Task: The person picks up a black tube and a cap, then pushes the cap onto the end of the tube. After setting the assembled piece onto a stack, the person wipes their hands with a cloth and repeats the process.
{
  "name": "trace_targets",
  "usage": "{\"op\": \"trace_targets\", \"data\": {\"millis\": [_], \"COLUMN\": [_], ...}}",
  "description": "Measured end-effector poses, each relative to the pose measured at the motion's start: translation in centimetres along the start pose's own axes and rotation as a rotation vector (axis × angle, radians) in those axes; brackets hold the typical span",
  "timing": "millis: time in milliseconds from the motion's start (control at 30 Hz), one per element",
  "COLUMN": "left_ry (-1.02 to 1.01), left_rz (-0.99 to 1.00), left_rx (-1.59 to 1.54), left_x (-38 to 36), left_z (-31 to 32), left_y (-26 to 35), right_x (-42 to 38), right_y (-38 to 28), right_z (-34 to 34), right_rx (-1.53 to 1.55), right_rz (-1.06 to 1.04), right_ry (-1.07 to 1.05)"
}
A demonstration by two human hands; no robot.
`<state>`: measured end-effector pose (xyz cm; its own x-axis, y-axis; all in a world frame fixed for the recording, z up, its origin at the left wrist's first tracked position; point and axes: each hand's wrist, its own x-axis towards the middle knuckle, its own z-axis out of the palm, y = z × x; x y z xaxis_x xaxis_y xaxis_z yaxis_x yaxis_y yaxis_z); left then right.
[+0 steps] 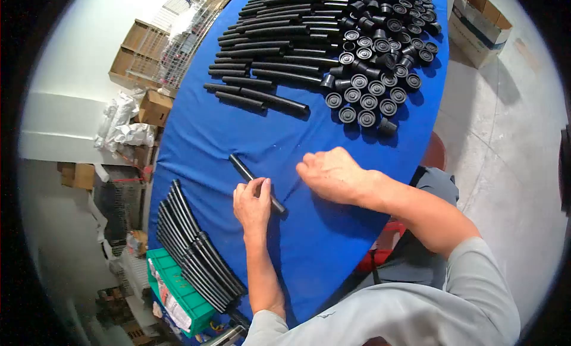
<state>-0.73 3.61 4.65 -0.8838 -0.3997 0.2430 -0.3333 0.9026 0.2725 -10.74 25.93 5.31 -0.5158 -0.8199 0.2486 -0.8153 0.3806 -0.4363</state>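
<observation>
My left hand [252,204] grips a short black tube [245,170] that lies slanted on the blue tablecloth [220,132]; the tube's far end sticks out past my fingers. My right hand [331,173] rests knuckles-up on the cloth just right of the tube, fingers curled; whether it holds anything is hidden. A heap of black round caps [380,54] lies farther up the table. Left of the caps are several loose black tubes [267,54] in rows.
A stack of long black tubes [190,245] lies at the table's near left edge above a green crate [178,286]. Cardboard boxes [140,54] and wire racks stand at the left, another box [479,22] on the concrete floor at the right.
</observation>
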Motion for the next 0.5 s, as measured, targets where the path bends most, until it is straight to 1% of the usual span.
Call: {"op": "trace_targets", "data": {"millis": [33, 67, 100, 167, 233, 333, 367, 400, 433, 500], "left_ry": [0.004, 0.091, 0.108, 0.144, 0.115, 0.189, 0.208, 0.170, 0.190, 0.223], "left_rz": [-0.038, -0.071, -0.059, -0.067, -0.090, -0.044, -0.025, -0.068, -0.062, -0.035], "left_rx": [-0.095, -0.213, -0.248, -0.324, -0.325, -0.354, -0.350, -0.346, -0.359, -0.372], "left_x": [-0.3, -0.9, -0.9, -0.9, -0.7, -0.6, -0.7, -0.7, -0.8, -0.8], "left_z": [0.7, 2.0, 2.6, 3.6, 2.6, 2.8, 2.8, 2.5, 2.7, 2.8], "left_y": [0.4, 0.8, 0.5, -1.0, -0.4, -0.5, -0.5, -0.3, -0.4, -0.6], "right_x": [-0.2, -0.6, -1.1, -2.7, -4.4, -6.7, -7.0, -7.2, -7.3, -7.4], "right_y": [0.2, 0.4, 0.7, 2.4, 3.1, 3.4, 3.6, 3.9, 4.2, 4.4], "right_z": [-0.8, -1.8, -2.9, -5.3, -7.9, -8.3, -7.9, -7.3, -6.9, -6.5], "right_rx": [-0.001, -0.033, -0.070, -0.154, -0.303, -0.469, -0.488, -0.502, -0.512, -0.519], "right_rz": [0.056, 0.116, 0.171, 0.252, 0.391, 0.497, 0.517, 0.538, 0.563, 0.566], "right_ry": [-0.009, 0.060, 0.125, 0.349, 0.318, 0.111, 0.074, 0.045, 0.021, 0.041]}}
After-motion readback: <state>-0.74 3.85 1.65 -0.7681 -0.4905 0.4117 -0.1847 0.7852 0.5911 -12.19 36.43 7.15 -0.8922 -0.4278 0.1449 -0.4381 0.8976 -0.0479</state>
